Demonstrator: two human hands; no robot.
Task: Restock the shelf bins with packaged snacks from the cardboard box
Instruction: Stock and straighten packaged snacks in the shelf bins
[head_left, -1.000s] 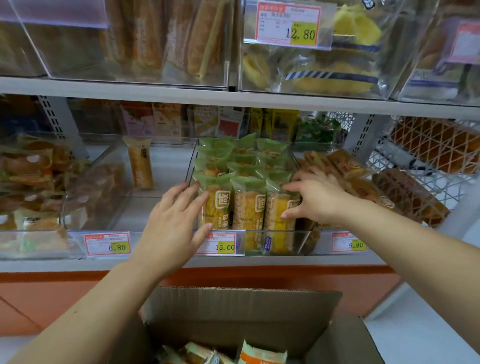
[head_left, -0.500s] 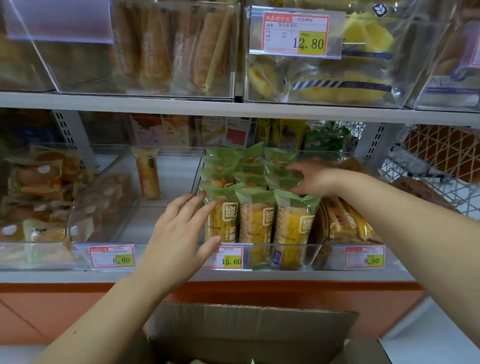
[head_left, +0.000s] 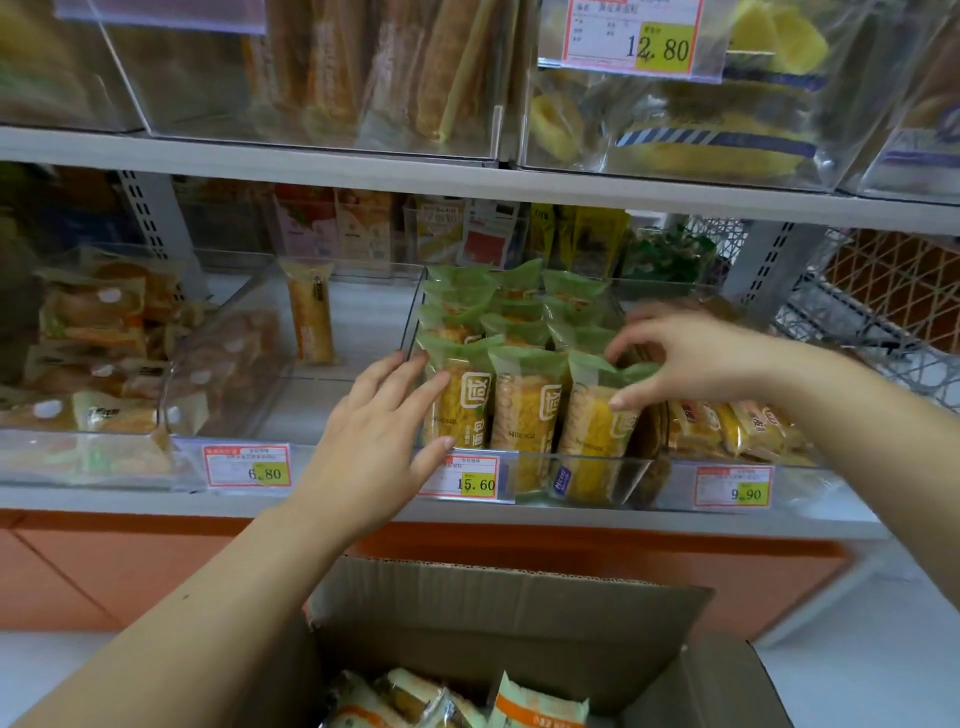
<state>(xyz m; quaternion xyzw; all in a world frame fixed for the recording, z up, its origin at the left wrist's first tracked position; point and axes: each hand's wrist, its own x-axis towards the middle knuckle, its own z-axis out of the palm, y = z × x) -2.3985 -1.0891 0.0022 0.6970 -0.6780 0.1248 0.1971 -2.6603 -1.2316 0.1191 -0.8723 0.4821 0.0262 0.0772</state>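
We see the right hand (head_left: 691, 358) pinching the green top of the front-right packet (head_left: 597, 415): thumb on its face, fingers curled over the flap. Left hand (head_left: 374, 431) is flat, fingers straight against the front-left packet (head_left: 457, 400), thumb at the bin (head_left: 571, 454) rim by the 15.60 tag (head_left: 467, 480). Bin full, rows upright. Box (head_left: 519, 613) sits near, below the shelf (head_left: 156, 499), with more packets (head_left: 540, 706) inside.

Soft, even indoor light, faint glare on the clear bins, wide-angle bowing and blur toward the edges.
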